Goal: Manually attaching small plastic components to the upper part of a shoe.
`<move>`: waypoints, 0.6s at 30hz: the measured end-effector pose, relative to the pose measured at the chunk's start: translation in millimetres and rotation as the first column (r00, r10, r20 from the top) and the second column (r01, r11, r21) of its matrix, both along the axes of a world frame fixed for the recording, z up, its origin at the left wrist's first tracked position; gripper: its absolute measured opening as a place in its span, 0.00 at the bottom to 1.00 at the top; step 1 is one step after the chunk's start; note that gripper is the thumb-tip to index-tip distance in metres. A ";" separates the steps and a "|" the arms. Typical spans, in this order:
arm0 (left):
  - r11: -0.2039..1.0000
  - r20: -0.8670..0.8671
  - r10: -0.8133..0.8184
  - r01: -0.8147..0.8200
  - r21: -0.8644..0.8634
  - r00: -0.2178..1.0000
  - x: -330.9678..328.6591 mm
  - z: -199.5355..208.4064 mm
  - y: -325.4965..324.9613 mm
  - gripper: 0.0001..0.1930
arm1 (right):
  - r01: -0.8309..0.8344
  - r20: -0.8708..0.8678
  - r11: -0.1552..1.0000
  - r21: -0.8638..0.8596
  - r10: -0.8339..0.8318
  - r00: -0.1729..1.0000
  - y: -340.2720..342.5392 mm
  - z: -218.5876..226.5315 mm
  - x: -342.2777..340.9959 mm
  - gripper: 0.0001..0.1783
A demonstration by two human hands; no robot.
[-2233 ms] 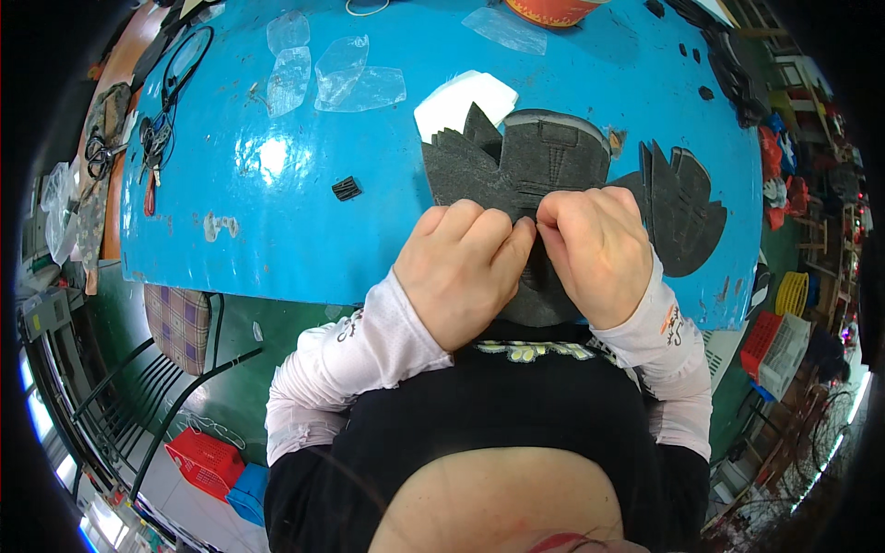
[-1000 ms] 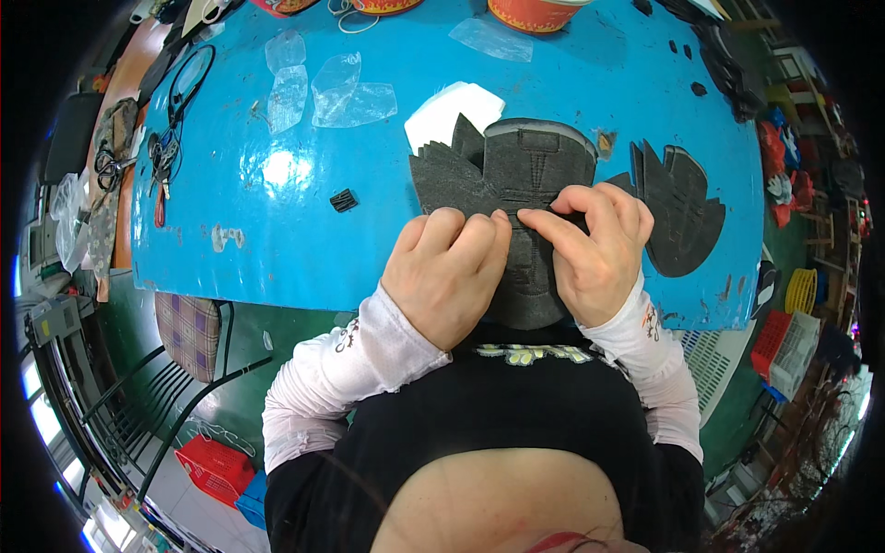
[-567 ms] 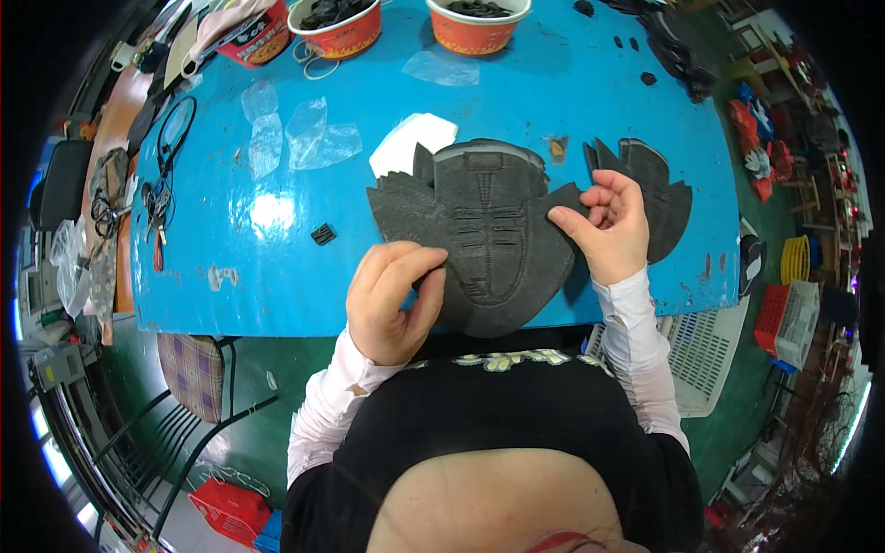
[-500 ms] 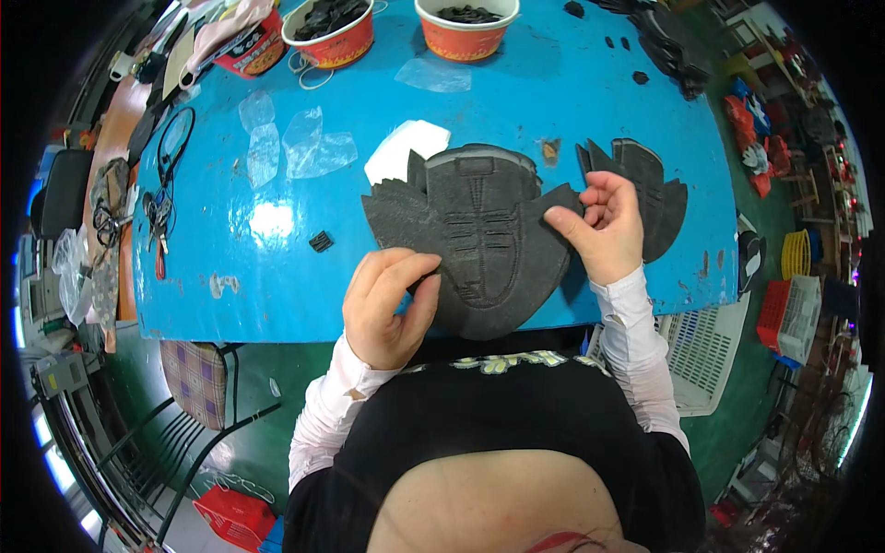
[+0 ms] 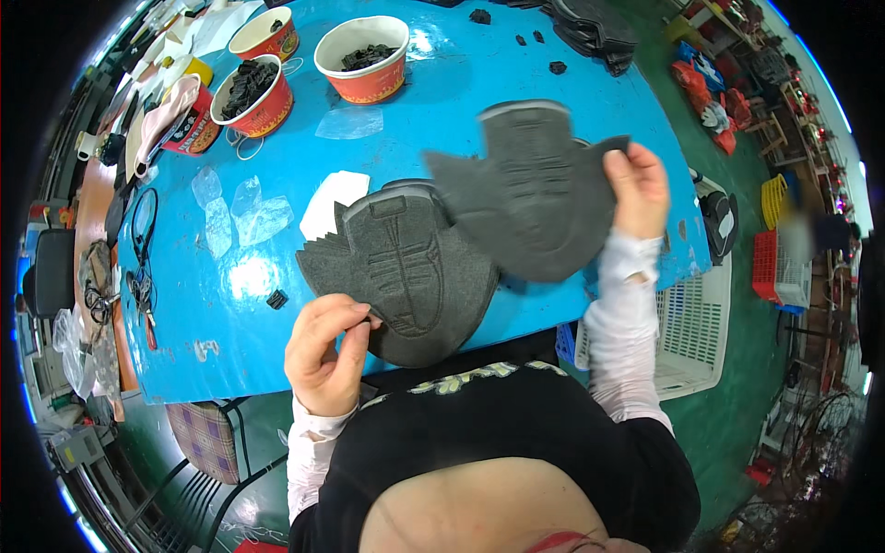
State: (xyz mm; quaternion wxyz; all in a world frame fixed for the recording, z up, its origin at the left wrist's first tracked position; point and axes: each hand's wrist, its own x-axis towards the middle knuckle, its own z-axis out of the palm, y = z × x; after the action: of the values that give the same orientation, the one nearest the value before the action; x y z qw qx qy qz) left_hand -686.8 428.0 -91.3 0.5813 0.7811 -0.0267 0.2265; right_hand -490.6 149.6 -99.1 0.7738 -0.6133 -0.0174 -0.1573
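A stack of dark grey shoe-upper pieces (image 5: 406,276), with stitched lines and slits, lies near the table's front edge. My right hand (image 5: 641,194) pinches one shoe-upper piece (image 5: 525,203) by its pointed right corner. That piece is raised, slightly blurred, and overlaps the stack's right side in view. At the stack's lower left edge, my left hand (image 5: 324,355) is closed, thumb and forefinger together; whatever lies between the fingertips is too small to make out. Beside it on the left is a small black scrap (image 5: 277,300).
Red-and-white paper tubs (image 5: 362,83) holding black bits stand at the back left of the blue table (image 5: 212,346). Clear plastic pieces (image 5: 258,212) and a white sheet (image 5: 334,205) lie left of the stack. Black pieces (image 5: 595,32) are piled at the far edge; scissors (image 5: 143,290) lie at left.
My right hand has moved up and right, lifting a shoe-upper piece above the table. My left hand keeps its pinch at the stack's edge. The whole view has shifted and turned.
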 end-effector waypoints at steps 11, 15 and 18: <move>0.520 -0.155 -0.366 0.064 -0.852 0.917 37.1 13.2 -22.1 0.10 | 0.175 0.242 0.898 -0.403 -0.080 0.967 -19.2 1.8 -3.6 0.15; 0.546 -0.068 -0.304 0.115 -0.830 0.950 33.3 3.2 -25.7 0.09 | -0.642 -0.029 0.707 -0.296 0.665 0.746 66.5 32.5 -74.6 0.15; 0.586 -0.058 -0.270 0.116 -0.802 0.961 30.5 1.2 -24.4 0.09 | -0.735 -0.075 0.656 -0.171 0.735 0.674 90.2 31.0 -88.6 0.14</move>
State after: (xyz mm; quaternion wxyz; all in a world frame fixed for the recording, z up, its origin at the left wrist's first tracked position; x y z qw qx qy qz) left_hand -656.2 403.7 -90.1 0.8872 0.4522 0.0419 0.0810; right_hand -579.2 239.9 -68.1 0.7101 -0.6236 -0.2787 0.1708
